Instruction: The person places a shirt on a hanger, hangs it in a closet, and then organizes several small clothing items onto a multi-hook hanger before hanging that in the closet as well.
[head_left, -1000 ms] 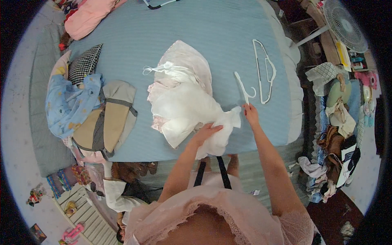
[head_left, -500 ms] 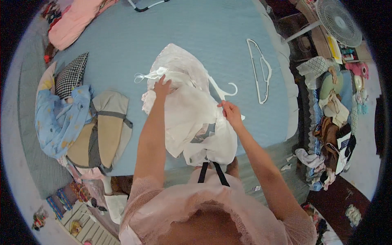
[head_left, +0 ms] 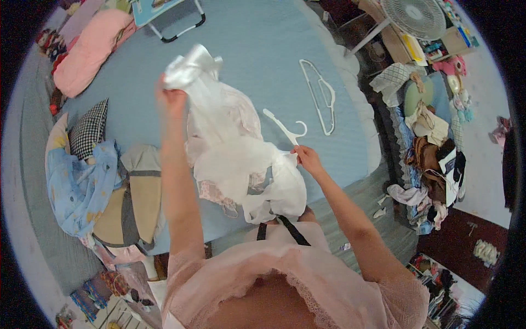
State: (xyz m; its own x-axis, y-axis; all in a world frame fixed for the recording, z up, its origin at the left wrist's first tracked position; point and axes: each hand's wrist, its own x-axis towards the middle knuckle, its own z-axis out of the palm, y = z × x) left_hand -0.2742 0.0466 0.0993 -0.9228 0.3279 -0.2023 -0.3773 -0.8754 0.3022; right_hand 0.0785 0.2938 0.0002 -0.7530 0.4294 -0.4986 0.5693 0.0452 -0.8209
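Note:
A sheer white garment (head_left: pixel 224 159) with pale pink lace lies crumpled on the bed, toward its near edge. My left hand (head_left: pixel 173 97), somewhat blurred, is closed around a shiny white satin part (head_left: pixel 193 67) of it, raised at the garment's far left. My right hand (head_left: pixel 309 158) pinches the near end of a white plastic hanger (head_left: pixel 286 127) at the garment's right side. The hanger's other end and its hook show bare above the blue sheet. White fabric lies right beside my right fingers.
Another white hanger (head_left: pixel 323 101) lies farther right on the blue bed sheet (head_left: pixel 246 44). A small folding table (head_left: pixel 164 13) stands at the far side. Left are a checked pillow (head_left: pixel 90 123), blue cloth (head_left: pixel 82 181) and a beige-grey item (head_left: pixel 143 205). A fan (head_left: pixel 412 17) and piled clothes (head_left: pixel 430 142) are right.
My left hand has moved away to the far left, lifting and spreading the satin part. My right hand stays at the hanger, whose far end now shows clear of the fabric. The view has shifted.

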